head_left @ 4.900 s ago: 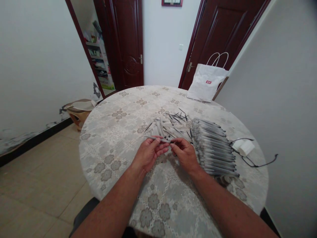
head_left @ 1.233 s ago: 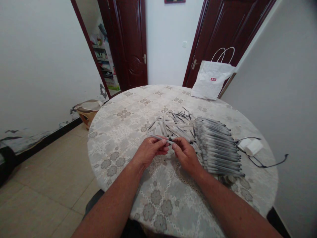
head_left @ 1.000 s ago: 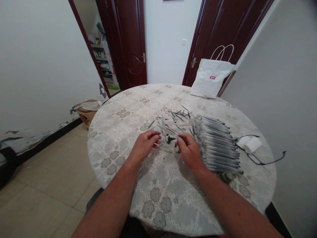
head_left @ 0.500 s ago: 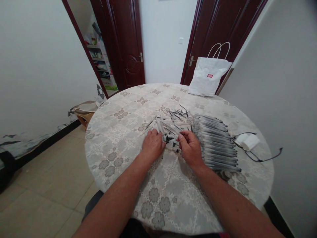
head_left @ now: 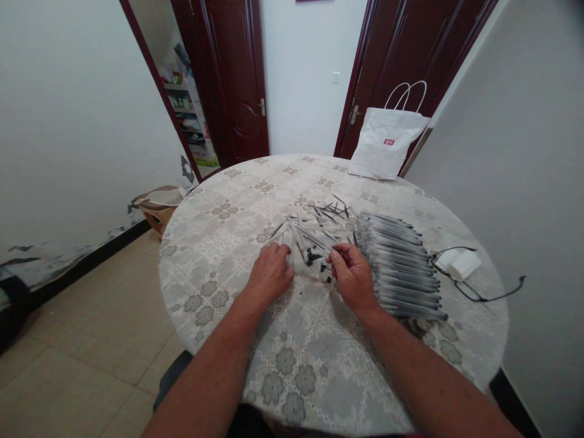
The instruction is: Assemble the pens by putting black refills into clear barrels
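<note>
Loose pen parts lie in a heap at mid-table: clear pen barrels, small black pieces and thin dark refills. My left hand rests at the heap's left edge, fingers bent over clear parts, thumb and forefinger apart; its fingertips are partly hidden. At the right side of the heap, my right hand has thumb and forefinger pinched on the end of what looks like a clear pen barrel. Just right of that hand lies a thick stack of pens, side by side with dark ends facing right.
Eyeglasses and a folded white tissue lie at the table's right. A white paper bag stands at the far edge. The round table wears a flowered tablecloth. A stool stands off to the left.
My left hand has shifted left, away from the small black pieces, and its thumb has drawn back. My right hand keeps its pinch in nearly the same place. The view has tilted slightly.
</note>
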Available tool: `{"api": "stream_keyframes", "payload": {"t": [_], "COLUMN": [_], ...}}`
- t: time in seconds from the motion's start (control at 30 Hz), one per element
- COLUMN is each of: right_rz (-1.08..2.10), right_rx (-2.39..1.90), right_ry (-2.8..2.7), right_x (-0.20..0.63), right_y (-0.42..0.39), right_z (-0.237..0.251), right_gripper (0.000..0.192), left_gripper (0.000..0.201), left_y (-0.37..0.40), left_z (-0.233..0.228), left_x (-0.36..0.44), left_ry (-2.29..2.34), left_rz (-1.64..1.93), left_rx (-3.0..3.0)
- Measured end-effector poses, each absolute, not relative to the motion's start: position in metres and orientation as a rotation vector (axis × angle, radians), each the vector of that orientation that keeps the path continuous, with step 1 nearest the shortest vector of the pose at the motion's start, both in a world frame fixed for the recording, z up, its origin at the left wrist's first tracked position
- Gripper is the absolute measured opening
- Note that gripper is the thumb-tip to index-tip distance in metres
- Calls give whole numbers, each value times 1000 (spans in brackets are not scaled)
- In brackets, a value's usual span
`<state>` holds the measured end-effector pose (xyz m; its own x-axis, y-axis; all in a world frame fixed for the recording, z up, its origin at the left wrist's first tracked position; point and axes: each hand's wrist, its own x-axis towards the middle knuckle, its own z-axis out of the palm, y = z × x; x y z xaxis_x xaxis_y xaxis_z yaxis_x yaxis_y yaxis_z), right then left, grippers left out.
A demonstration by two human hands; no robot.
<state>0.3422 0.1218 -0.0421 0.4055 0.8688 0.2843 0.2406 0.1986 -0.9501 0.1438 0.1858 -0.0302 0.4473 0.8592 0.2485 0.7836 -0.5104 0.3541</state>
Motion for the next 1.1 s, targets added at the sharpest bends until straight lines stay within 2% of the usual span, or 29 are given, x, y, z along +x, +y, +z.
{"api": "stream_keyframes", "payload": {"t": [0.17,0.33,0.43,0.73,0.93,1.1], "right_rz": [654,706,713,683,681,686], "right_rx": [-1322,-1299,-1321,-1364,-1373,-1365], "right_ry": [-1126,-1135,-1170,-1282,-1304,-1306], "right_x": [339,337,336,334,331,329], "right_y": [118,115,115,116,114,114], "right_z": [-42,-42,-44,-54,-54,-54], "right_gripper": [26,28,28,28,28,27], "left_gripper": [30,39,41,43,26,33], "left_y": [200,208,209,208,208,205], "left_z": [-27,-15,-10,-11,-14,-16], "left_x": [130,119,115,115,119,124], "left_ry": [1306,935,846,847,785,707], "left_rz": [877,1236,1313,1326,1316,1330], "left_rx": [1869,1058,801,568,499,528]}}
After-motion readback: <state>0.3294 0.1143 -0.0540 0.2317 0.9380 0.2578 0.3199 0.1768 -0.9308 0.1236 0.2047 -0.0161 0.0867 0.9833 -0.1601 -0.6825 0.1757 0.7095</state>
